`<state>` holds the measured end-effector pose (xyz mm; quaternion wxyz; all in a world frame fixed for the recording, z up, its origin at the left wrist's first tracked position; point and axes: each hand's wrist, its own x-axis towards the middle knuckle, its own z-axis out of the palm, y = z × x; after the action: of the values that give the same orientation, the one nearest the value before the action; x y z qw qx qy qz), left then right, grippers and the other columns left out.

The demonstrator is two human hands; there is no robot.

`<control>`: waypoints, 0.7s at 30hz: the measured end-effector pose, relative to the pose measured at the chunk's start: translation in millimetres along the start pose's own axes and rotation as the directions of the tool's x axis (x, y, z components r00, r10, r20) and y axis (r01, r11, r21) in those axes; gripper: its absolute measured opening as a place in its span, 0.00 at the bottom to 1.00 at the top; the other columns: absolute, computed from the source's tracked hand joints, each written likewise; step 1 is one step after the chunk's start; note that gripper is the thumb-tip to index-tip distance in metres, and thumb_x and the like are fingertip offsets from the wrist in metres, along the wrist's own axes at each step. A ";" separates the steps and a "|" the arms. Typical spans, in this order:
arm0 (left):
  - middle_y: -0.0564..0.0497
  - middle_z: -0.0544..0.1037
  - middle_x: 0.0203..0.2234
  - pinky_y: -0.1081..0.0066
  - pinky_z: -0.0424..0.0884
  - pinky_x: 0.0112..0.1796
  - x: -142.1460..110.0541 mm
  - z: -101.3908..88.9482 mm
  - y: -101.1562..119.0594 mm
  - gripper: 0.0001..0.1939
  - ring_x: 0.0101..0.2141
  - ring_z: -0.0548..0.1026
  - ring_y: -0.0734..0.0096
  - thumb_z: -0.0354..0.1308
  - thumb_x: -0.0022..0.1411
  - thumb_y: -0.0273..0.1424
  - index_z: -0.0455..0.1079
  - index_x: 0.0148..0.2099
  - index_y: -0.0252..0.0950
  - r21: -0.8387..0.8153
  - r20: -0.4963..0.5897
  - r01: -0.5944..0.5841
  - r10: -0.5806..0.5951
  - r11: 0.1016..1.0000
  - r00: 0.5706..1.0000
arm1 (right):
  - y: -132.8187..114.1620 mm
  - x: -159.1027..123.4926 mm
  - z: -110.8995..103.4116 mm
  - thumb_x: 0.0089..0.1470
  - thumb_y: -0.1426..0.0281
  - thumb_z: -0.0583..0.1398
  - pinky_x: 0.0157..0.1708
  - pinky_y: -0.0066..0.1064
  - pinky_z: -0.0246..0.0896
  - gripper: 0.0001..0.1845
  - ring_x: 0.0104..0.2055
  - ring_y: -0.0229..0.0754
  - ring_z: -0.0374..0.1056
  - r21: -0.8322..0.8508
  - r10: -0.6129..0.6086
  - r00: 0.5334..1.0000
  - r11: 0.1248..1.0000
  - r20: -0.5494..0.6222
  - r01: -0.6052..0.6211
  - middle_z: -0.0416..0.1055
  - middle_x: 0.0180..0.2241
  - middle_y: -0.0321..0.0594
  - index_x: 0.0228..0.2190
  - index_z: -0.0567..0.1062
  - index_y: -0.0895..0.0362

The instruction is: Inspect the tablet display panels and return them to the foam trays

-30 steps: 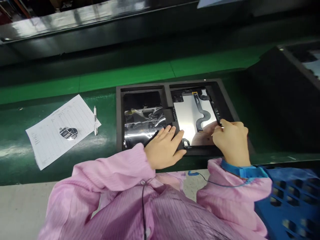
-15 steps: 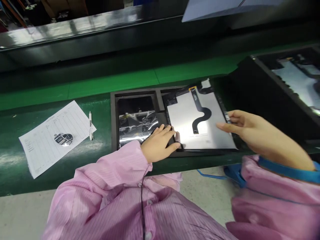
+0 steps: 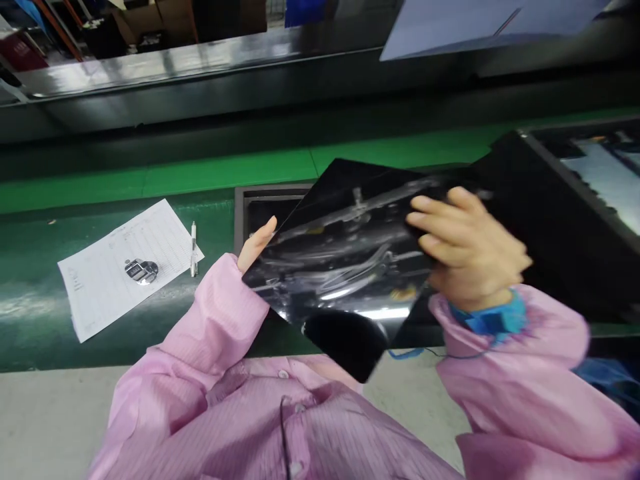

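A glossy black display panel (image 3: 340, 267) is held up in the air, its shiny face toward me, tilted and hiding most of the black foam tray (image 3: 245, 200) behind it. My right hand (image 3: 467, 250) grips the panel's right edge, fingers curled over the front. My left hand (image 3: 255, 245) is mostly hidden behind the panel's left edge; only a finger or thumb shows, pressed against that edge. Both arms wear pink sleeves, and a blue wrist strap sits on my right wrist.
A printed sheet (image 3: 120, 267) lies at the left on the green belt (image 3: 30, 293), with a small metal counter (image 3: 141, 270) on it and a white pen (image 3: 193, 248) beside it. Another black tray (image 3: 575, 193) with a panel stands at the right.
The panel has been lifted out of the tray's right compartment and turned over, from its white back with the flex cable to its glossy black face. Both hands rose with it.
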<state>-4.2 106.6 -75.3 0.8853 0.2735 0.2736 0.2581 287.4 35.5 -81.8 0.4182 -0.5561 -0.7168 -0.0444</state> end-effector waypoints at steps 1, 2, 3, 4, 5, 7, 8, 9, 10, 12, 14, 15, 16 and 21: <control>0.42 0.83 0.46 0.54 0.71 0.59 -7.5 -4.4 -0.2 0.23 0.53 0.79 0.50 0.55 0.66 0.45 0.76 0.51 0.32 -0.029 0.013 0.001 0.000 1.000 1.000 | -4.5 1.4 9.0 0.63 0.48 0.57 0.60 0.48 0.70 0.28 0.50 0.42 0.76 0.014 -0.084 0.996 0.996 0.012 0.084 0.79 0.38 0.42 0.26 0.74 0.59; 0.43 0.84 0.44 0.55 0.72 0.58 -15.8 -8.2 -0.5 0.21 0.51 0.80 0.50 0.61 0.62 0.41 0.76 0.51 0.31 -0.020 0.024 -0.007 0.007 1.000 1.000 | -9.9 2.4 15.7 0.63 0.50 0.57 0.58 0.47 0.73 0.27 0.48 0.42 0.77 0.028 -0.158 0.987 0.987 0.021 0.157 0.80 0.36 0.40 0.22 0.71 0.58; 0.43 0.84 0.43 0.56 0.73 0.56 -24.4 -11.3 -1.0 0.22 0.49 0.81 0.50 0.65 0.57 0.37 0.76 0.51 0.31 0.008 0.029 -0.026 0.026 1.000 0.999 | -15.8 3.4 20.2 0.63 0.53 0.58 0.55 0.46 0.75 0.26 0.47 0.42 0.78 0.037 -0.214 0.977 0.976 0.028 0.213 0.80 0.35 0.39 0.21 0.70 0.57; 0.44 0.84 0.43 0.56 0.73 0.55 -32.6 -13.7 -1.7 0.24 0.48 0.81 0.50 0.68 0.53 0.32 0.76 0.52 0.31 0.042 0.032 -0.053 0.052 0.998 0.998 | -22.2 4.6 22.6 0.63 0.58 0.58 0.54 0.45 0.77 0.22 0.48 0.43 0.78 0.034 -0.250 0.968 0.968 0.036 0.249 0.81 0.37 0.38 0.22 0.72 0.57; 0.44 0.84 0.43 0.56 0.73 0.55 -40.1 -15.4 -2.9 0.26 0.48 0.81 0.51 0.69 0.51 0.28 0.76 0.54 0.32 0.075 0.036 -0.077 0.075 0.994 0.997 | -28.7 6.2 23.4 0.63 0.62 0.59 0.56 0.46 0.76 0.16 0.51 0.44 0.77 0.028 -0.247 0.968 0.969 0.040 0.246 0.81 0.40 0.38 0.25 0.75 0.56; 0.44 0.84 0.44 0.56 0.72 0.55 -51.4 -18.0 -6.8 0.31 0.48 0.81 0.52 0.68 0.48 0.23 0.74 0.57 0.33 0.115 0.018 -0.120 0.118 0.986 0.993 | -41.1 10.4 21.3 0.62 0.69 0.59 0.65 0.50 0.69 0.08 0.60 0.47 0.71 0.015 -0.138 0.990 0.990 0.016 0.137 0.78 0.49 0.38 0.37 0.80 0.53; 0.45 0.83 0.46 0.55 0.71 0.56 -55.2 -19.0 -9.5 0.34 0.49 0.81 0.52 0.68 0.47 0.21 0.72 0.59 0.35 0.118 -0.005 -0.134 0.135 0.984 0.991 | -46.4 13.2 19.3 0.61 0.71 0.59 0.69 0.54 0.62 0.12 0.64 0.49 0.67 0.017 -0.048 0.999 0.999 -0.009 0.048 0.75 0.55 0.40 0.44 0.80 0.52; 0.45 0.82 0.48 0.54 0.71 0.57 -58.0 -19.9 -12.7 0.38 0.50 0.80 0.52 0.68 0.46 0.20 0.71 0.61 0.36 0.115 -0.029 -0.143 0.147 0.983 0.989 | -50.8 16.3 17.4 0.62 0.71 0.59 0.70 0.56 0.59 0.17 0.67 0.51 0.64 0.034 0.050 0.998 0.998 -0.031 -0.049 0.72 0.58 0.42 0.52 0.77 0.52; 0.46 0.82 0.50 0.53 0.70 0.58 -59.9 -20.7 -16.0 0.41 0.52 0.79 0.52 0.69 0.44 0.18 0.69 0.63 0.38 0.109 -0.056 -0.149 0.156 0.983 0.986 | -54.3 19.7 16.0 0.62 0.70 0.59 0.69 0.56 0.61 0.22 0.66 0.51 0.64 0.069 0.143 0.989 0.988 -0.040 -0.140 0.70 0.60 0.45 0.57 0.74 0.52; 0.46 0.80 0.54 0.52 0.69 0.59 -61.8 -21.4 -22.4 0.47 0.56 0.77 0.51 0.68 0.41 0.15 0.66 0.65 0.41 0.100 -0.100 -0.162 0.172 0.982 0.980 | -58.7 26.5 15.5 0.64 0.65 0.58 0.58 0.49 0.74 0.25 0.57 0.49 0.73 0.166 0.273 0.962 0.949 -0.004 -0.269 0.73 0.56 0.49 0.61 0.70 0.55; 0.46 0.79 0.55 0.55 0.68 0.60 -62.3 -20.4 -27.8 0.48 0.57 0.76 0.51 0.69 0.39 0.14 0.68 0.64 0.41 0.107 -0.133 -0.159 0.173 0.981 0.976 | -61.1 32.3 18.5 0.64 0.62 0.59 0.44 0.38 0.80 0.22 0.44 0.43 0.78 0.260 0.369 0.928 0.892 0.054 -0.370 0.79 0.46 0.46 0.56 0.73 0.57; 0.46 0.80 0.53 0.56 0.68 0.60 -62.2 -19.2 -30.1 0.46 0.57 0.76 0.52 0.70 0.39 0.15 0.68 0.63 0.40 0.106 -0.147 -0.150 0.165 0.983 0.975 | -62.1 34.4 20.8 0.63 0.61 0.61 0.39 0.35 0.80 0.20 0.39 0.41 0.78 0.290 0.406 0.912 0.867 0.064 -0.406 0.79 0.41 0.44 0.52 0.76 0.58; 0.46 0.81 0.51 0.56 0.68 0.60 -62.0 -17.7 -32.1 0.44 0.55 0.77 0.52 0.71 0.40 0.17 0.69 0.62 0.39 0.093 -0.161 -0.139 0.153 0.986 0.975 | -63.2 36.1 23.4 0.61 0.60 0.62 0.37 0.33 0.79 0.17 0.37 0.41 0.78 0.304 0.437 0.898 0.849 0.054 -0.432 0.79 0.37 0.42 0.47 0.78 0.58; 0.46 0.83 0.46 0.56 0.71 0.54 -59.1 -11.0 -40.2 0.32 0.48 0.81 0.53 0.75 0.47 0.31 0.72 0.55 0.37 0.000 -0.231 -0.123 0.119 0.992 0.966 | -72.4 36.5 34.0 0.61 0.59 0.61 0.39 0.42 0.76 0.13 0.33 0.45 0.75 0.157 0.481 0.874 0.870 -0.069 -0.466 0.78 0.32 0.42 0.34 0.79 0.55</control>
<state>-41.1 45.8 -87.9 0.8322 0.2514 0.3553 0.3435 207.1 53.9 -51.0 0.4906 -0.6820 -0.5366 0.0789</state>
